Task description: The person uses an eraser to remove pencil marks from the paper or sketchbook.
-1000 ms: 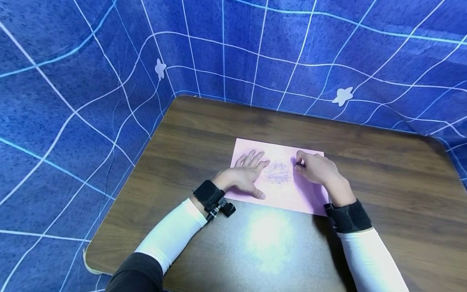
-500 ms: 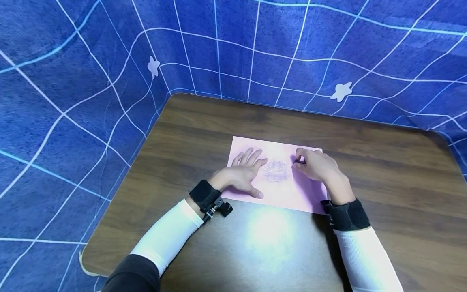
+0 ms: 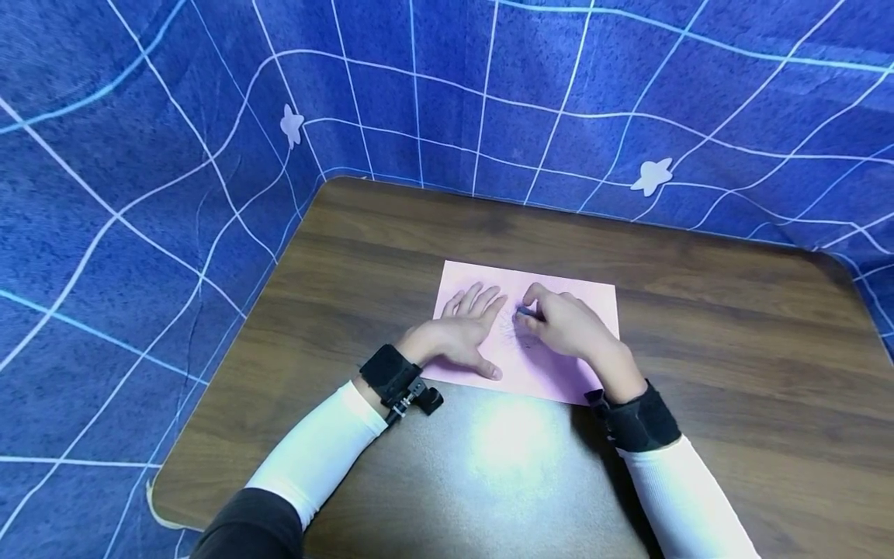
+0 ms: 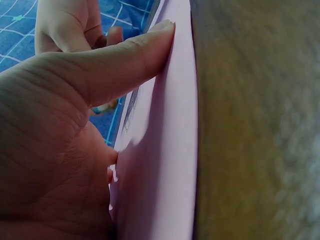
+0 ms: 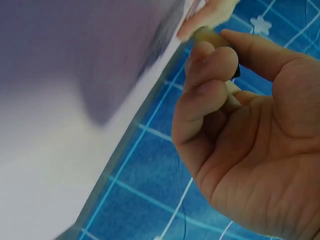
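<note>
A pink sheet of paper lies on the wooden table. My left hand rests on its left part, fingers spread and thumb near the front edge. My right hand pinches a small, dark, stubby object between thumb and fingers above the middle of the sheet. In the right wrist view this small object shows a blurred yellow-green end; its exact kind is unclear. A patch of scribbled lines is on the paper between my hands, partly hidden by the right one.
The brown table has rounded corners. Blue cloth with white and light-blue lines and star shapes hangs behind it and on the left. A bright light reflection falls on the table in front of the paper.
My right hand has moved left across the paper with the small object, from the right side over to the scribbled patch, now partly covering it. My left hand stays on the sheet.
</note>
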Motion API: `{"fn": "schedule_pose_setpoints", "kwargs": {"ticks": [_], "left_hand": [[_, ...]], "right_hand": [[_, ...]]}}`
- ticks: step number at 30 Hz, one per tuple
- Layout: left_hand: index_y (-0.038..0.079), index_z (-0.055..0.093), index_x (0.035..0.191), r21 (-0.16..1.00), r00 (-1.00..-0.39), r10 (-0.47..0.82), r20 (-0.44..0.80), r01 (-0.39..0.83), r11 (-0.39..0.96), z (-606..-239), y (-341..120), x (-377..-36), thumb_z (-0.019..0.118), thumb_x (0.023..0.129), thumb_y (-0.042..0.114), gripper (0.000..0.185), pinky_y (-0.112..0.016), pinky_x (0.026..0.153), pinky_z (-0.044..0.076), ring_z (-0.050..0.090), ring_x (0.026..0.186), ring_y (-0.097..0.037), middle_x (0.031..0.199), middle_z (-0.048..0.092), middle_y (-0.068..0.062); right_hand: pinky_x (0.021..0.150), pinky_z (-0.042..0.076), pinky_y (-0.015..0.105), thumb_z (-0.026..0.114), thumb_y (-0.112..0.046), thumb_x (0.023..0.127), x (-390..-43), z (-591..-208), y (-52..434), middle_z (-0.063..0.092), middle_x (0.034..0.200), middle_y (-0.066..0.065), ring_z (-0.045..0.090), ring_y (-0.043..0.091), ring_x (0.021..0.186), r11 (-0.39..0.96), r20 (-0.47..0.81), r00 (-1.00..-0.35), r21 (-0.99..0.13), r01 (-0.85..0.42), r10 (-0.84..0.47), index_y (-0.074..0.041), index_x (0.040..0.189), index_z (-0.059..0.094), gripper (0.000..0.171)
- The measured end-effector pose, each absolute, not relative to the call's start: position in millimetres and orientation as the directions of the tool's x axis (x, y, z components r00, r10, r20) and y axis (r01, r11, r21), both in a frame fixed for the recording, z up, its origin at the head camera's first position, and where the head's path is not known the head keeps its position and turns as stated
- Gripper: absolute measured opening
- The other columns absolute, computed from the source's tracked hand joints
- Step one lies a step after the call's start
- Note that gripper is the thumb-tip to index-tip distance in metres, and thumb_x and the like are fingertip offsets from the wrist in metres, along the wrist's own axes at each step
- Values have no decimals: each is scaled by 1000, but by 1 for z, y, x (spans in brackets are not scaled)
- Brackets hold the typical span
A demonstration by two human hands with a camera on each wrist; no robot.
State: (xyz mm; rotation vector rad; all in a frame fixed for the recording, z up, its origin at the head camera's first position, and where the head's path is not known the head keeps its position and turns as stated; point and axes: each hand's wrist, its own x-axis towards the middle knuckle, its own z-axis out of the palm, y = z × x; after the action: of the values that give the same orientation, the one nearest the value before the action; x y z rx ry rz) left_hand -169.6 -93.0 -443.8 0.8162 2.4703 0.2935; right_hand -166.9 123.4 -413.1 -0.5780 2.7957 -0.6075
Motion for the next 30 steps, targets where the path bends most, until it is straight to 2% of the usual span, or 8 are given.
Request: {"fn": "schedule_pose_setpoints", "kwargs": {"ticks": [3,7,17,24,30], "left_hand": [[9,-11,164,355,-688,604,-403,491,796,-445,-93,-169,73,81,68,131,-50,128,-11,-25,157,-30,172,-20,-8],[9,-12,163,355,-690,602,-403,488,797,-447,-93,-170,74,81,67,133,-50,128,-10,-25,157,-29,172,-20,-6],[9,-13,163,354,-679,607,-413,494,794,-446,-91,-169,72,81,69,132,-49,128,-12,-27,156,-28,172,-21,-5],[8,-11,163,333,-685,600,-413,500,800,-446,-93,-169,72,81,70,132,-49,128,-10,-24,157,-30,172,-19,-7],[9,-11,164,325,-693,593,-411,496,805,-443,-94,-168,72,81,70,132,-49,129,-9,-23,158,-30,172,-19,-6]], "right_hand": [[80,54,47,67,-25,99,-164,-416,115,76,98,9,70,25,86,834,-117,-896,-433,-342,-428,-8,117,63,25],[75,54,45,67,-25,99,-162,-418,107,76,98,9,70,26,84,833,-92,-904,-436,-341,-418,-10,114,63,22],[68,51,42,67,-23,99,-164,-418,108,74,87,5,66,22,75,843,-59,-918,-422,-332,-391,-13,112,65,17],[63,46,37,71,-24,96,-166,-423,111,72,77,-3,63,16,70,846,-63,-911,-401,-351,-407,-17,102,73,10],[58,42,34,69,-24,97,-167,-420,109,67,70,-4,58,16,66,852,-84,-909,-391,-347,-408,-17,97,72,7]]}}
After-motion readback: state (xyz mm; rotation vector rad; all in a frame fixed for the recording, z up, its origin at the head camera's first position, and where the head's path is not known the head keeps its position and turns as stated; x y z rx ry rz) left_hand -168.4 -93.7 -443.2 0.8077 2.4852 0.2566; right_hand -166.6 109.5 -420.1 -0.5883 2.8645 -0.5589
